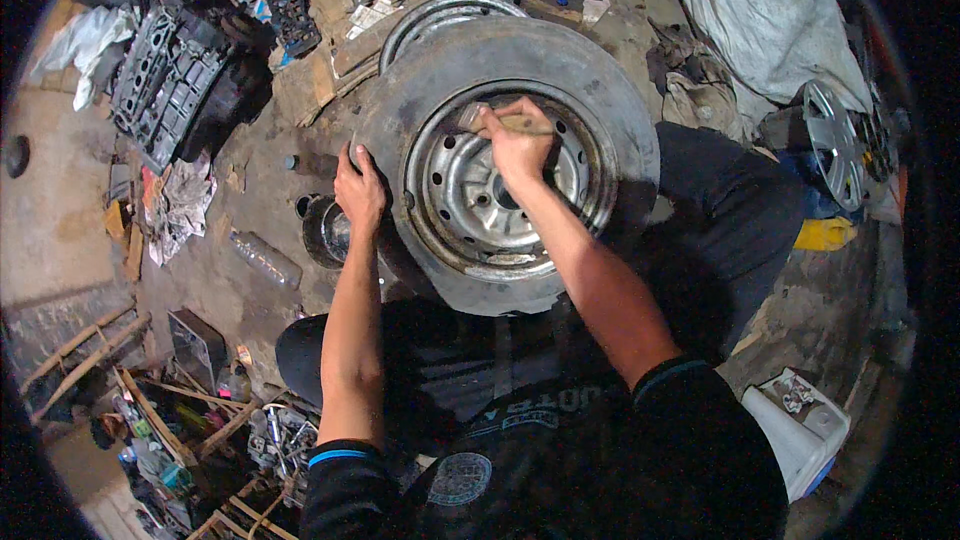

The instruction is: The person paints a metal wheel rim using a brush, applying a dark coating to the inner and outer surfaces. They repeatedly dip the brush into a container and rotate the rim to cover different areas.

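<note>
Facing upward before the person's lap, a worn tyre (500,48) is seen with its steel rim (468,223) fitted inside it; the right leg (725,200), in dark cloth, is placed just beside it. The rim's upper part is reached by the right hand (522,145), whose fingers are curled closed around a small tan piece (473,119); what that piece is cannot be told, as it is mostly covered. The left hand (360,190) is set at the tyre's left edge, half open, with thumb and fingers parted; whether the tyre is gripped there or only touched cannot be made out.

Just below the left hand, a metal cylinder (338,232) is partly hidden by the forearm. Behind the tyre, a second rim (402,28) is partly covered. To the left, a clear bottle (266,258) is laid on its side on the floor (235,305), near crumpled paper (180,205), and an engine part (165,85) is seen farther up. To the right, a pale cloth (780,30) is spread above a spoked wheel (832,145), below which a yellow object (825,234) is placed.
</note>
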Demonstrator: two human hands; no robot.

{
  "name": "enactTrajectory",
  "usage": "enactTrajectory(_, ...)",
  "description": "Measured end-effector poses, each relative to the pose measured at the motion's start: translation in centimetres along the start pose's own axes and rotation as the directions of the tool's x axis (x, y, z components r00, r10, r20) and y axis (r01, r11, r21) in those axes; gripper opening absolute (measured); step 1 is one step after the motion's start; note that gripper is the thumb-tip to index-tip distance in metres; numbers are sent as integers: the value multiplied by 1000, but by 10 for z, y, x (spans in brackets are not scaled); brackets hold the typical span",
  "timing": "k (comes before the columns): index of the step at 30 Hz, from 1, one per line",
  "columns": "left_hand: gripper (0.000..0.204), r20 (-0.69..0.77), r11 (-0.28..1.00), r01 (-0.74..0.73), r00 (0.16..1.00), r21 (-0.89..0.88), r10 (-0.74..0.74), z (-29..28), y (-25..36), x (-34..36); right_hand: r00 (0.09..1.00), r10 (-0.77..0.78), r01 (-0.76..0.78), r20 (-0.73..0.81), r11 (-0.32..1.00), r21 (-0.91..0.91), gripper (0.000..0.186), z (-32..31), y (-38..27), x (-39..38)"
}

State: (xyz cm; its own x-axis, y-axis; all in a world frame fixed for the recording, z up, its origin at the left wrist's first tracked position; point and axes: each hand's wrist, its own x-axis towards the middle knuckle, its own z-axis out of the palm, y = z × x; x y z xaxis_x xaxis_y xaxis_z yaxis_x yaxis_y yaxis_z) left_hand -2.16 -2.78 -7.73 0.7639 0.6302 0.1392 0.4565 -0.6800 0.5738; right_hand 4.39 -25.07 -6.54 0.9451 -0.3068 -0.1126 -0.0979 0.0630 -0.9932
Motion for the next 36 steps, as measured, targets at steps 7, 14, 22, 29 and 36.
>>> enactTrajectory(7, 59, 13, 1000, 1, 1000, 21, -1, 5, -2, -6, 963, -223, 233, 152, 971, -46, 24, 10, 21, -74)
enactTrajectory(14, 59, -2, 1000, -3, 1000, 14, 3, -2, -1, -3, 978, -38, 69, -206, 987, 147, 21, -1, -1, -26)
enactTrajectory(22, 58, -19, 999, -8, 1000, 50, 9, -2, -8, -7, 958, -114, 145, -263, 984, 103, 24, 3, 19, -37)
enactTrajectory(29, 58, 16, 1000, -18, 1000, 24, 17, 2, 7, 1, 999, 3, -2, 44, 1000, -9, 23, 12, 22, -72)
enactTrajectory(36, 58, -2, 1000, -15, 1000, 18, 15, 3, 3, 2, 970, -98, 90, -221, 995, -46, 23, -6, 19, -33)
